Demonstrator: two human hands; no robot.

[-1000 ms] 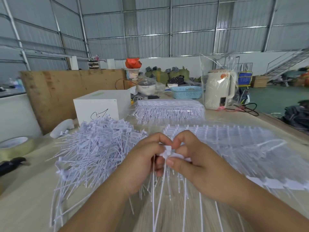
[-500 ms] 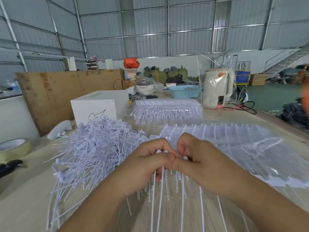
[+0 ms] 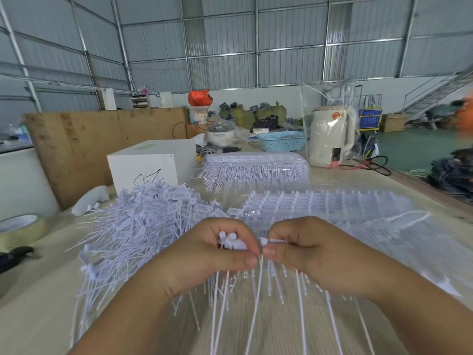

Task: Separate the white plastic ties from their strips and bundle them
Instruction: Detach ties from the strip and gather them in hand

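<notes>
My left hand (image 3: 204, 254) grips the heads of a few white plastic ties (image 3: 230, 242), their thin tails hanging toward me. My right hand (image 3: 312, 252) pinches the white strip (image 3: 271, 240) that those ties come from, thumb and forefinger close to my left thumb. A big loose heap of separated ties (image 3: 143, 226) lies on the table to the left of my hands. Flat sheets of ties still on strips (image 3: 332, 206), in clear plastic, lie behind and right of my hands. A further wrapped stack of strips (image 3: 256, 167) sits farther back.
A white box (image 3: 151, 162) stands behind the heap, beside a brown board. A tape roll (image 3: 20, 229) and a dark tool (image 3: 15, 254) lie at the left edge. A white kettle in plastic (image 3: 330, 137), a blue basket (image 3: 281, 140) and cables sit at the back.
My hands have drawn slightly apart, so the tie heads in my left hand and the strip end in my right now show between them. The camera view shifted a little.
</notes>
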